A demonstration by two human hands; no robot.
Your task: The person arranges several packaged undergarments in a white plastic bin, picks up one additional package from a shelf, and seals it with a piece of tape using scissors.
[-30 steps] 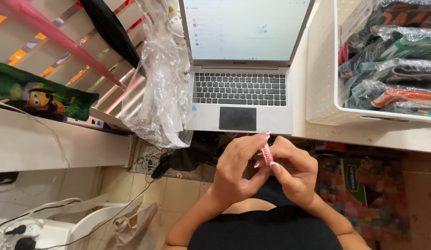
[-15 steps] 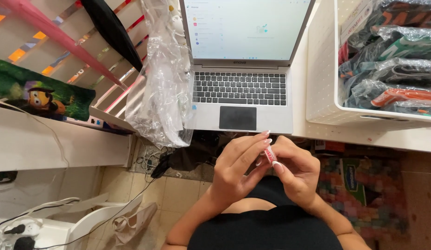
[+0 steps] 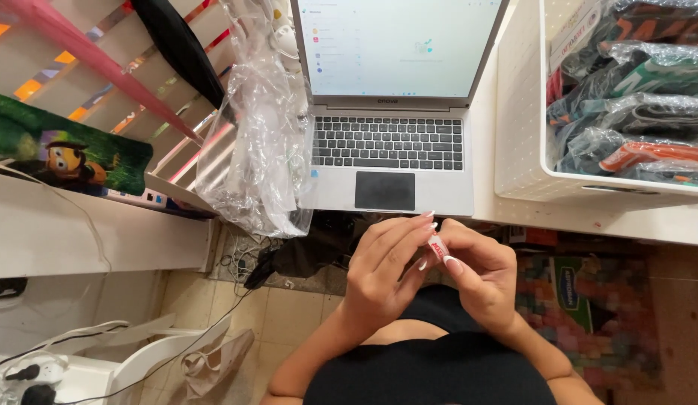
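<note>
My left hand (image 3: pixel 383 270) and my right hand (image 3: pixel 480 274) meet just below the desk edge, both pinching a small red and white tube-shaped item (image 3: pixel 438 247) between their fingertips. Most of the item is hidden by my fingers. An open silver laptop (image 3: pixel 394 150) with a lit white screen sits on the desk right above my hands.
A crumpled clear plastic bag (image 3: pixel 259 142) lies left of the laptop. A white perforated bin (image 3: pixel 521 112) at the right holds several plastic-wrapped garments. Cables and a power strip (image 3: pixel 34 375) lie on the tiled floor at lower left, a patterned box (image 3: pixel 589 300) at lower right.
The red and white item has been turned a little between my fingertips, and less of it shows. My hands stay in about the same place.
</note>
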